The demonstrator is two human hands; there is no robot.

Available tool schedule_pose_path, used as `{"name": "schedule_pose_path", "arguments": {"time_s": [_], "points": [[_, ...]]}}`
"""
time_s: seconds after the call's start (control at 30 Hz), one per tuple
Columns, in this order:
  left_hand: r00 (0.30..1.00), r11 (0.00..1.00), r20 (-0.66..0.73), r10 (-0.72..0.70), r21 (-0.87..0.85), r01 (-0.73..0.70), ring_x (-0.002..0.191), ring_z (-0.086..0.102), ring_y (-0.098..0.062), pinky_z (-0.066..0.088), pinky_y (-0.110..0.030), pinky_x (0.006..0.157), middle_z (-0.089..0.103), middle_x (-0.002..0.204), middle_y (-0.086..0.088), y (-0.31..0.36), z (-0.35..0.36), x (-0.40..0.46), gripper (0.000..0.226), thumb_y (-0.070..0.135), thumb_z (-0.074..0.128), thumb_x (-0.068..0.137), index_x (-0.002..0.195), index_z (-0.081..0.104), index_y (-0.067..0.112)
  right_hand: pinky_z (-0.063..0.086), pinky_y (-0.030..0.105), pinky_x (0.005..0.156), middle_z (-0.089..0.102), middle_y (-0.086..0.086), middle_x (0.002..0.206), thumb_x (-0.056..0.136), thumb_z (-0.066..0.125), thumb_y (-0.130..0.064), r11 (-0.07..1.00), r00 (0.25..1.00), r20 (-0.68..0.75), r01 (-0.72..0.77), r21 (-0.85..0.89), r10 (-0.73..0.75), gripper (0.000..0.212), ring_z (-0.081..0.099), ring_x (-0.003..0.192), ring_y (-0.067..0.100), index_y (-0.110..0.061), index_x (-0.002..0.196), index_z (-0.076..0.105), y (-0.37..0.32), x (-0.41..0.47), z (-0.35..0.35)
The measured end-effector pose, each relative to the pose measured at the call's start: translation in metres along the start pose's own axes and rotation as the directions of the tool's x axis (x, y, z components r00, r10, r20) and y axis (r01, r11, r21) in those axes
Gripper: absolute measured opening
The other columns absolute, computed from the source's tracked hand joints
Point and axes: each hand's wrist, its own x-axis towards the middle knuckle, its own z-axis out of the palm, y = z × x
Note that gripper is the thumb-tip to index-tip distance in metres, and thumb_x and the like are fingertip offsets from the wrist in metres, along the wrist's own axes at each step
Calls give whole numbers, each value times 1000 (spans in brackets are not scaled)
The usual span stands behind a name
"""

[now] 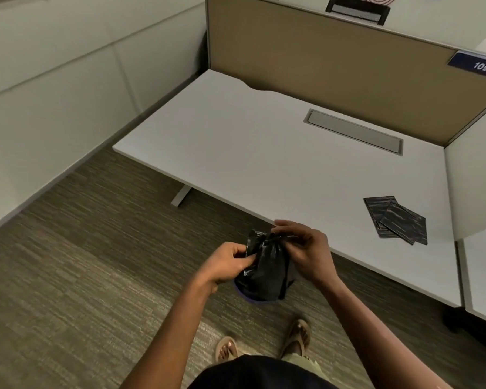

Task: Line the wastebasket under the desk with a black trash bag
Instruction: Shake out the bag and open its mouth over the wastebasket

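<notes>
A crumpled black trash bag (265, 265) hangs in front of me, just off the desk's front edge. My left hand (227, 262) pinches its left side, and my right hand (303, 245) grips the bunched top from the right. Below the bag a curved blue rim (251, 297) peeks out, apparently the wastebasket standing on the carpet; the bag and my hands hide most of it. Two folded black bags (396, 219) lie flat on the white desk (264, 153) at the right.
A tan partition (334, 68) with a "109" tag backs the desk, which has a grey cable hatch (354, 131). The desk's leg foot (181, 196) rests on the carpet at the left. My sandalled feet (264, 346) stand close to the basket. Another white desk adjoins at the right.
</notes>
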Motion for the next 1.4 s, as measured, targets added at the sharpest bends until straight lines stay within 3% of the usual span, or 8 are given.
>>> {"name": "schedule_pose_path", "arguments": {"time_s": [0.23,0.4,0.63,0.8,0.93,1.13,1.3,1.4], "points": [[973,768,-154,-170,-640,33,74,76,-16,56,-29,61,79,87,-8,0,18,9,12,20,63,97,100,74,14,60,31,93,72,-23,112,87,77,-4,978,954,-247,135,-159,-171,39,71,107,0,-29,118,76,5,-21,-8],[932,545,-199,-304,-839,-2,98,67,-29,54,-39,69,73,96,-13,-1,10,20,21,20,63,95,111,67,9,61,32,78,79,-11,103,82,83,-1,943,958,-103,239,-232,-268,36,74,95,6,-21,112,81,21,-58,-26],[977,552,-127,-170,-834,-13,95,71,-28,53,-40,76,77,99,-13,7,19,25,24,13,67,90,114,68,9,61,38,85,78,-14,105,84,81,-22,991,963,263,91,-102,-61,27,74,100,6,-31,110,79,30,-91,-26],[996,639,-63,-58,-769,-12,104,73,-29,58,-41,83,78,108,-13,7,33,28,45,11,78,73,118,71,12,60,33,87,71,-9,109,74,76,-69,983,987,71,-151,103,144,60,69,103,10,-36,123,63,9,-53,-28],[999,704,-52,1,-710,-38,94,76,-25,60,-44,87,79,103,-11,12,43,24,31,5,75,81,111,73,12,56,22,95,70,-22,117,83,83,-39,981,990,109,-72,-180,93,57,65,106,-11,-33,136,63,13,-18,-6],[973,678,-228,-28,-720,-149,87,75,-21,60,-36,68,79,97,-6,-8,18,21,35,6,78,71,105,73,15,63,36,77,81,-1,90,88,81,-27,962,957,-134,-240,131,257,10,77,87,14,-22,96,79,35,-8,-24],[950,639,-273,-151,-760,-117,79,67,-19,53,-33,65,77,83,-2,-27,7,15,27,-5,60,88,99,72,17,58,33,69,79,4,86,92,75,-39,900,874,-240,-374,222,422,18,77,83,20,-21,91,77,57,-33,-33],[953,464,-180,-245,-884,-48,77,68,-21,53,-36,72,75,76,-6,-37,2,15,19,6,50,95,97,68,11,58,40,74,80,9,88,93,74,-42,847,811,-252,-482,224,529,25,75,86,27,-17,89,78,80,-44,-40]]}}
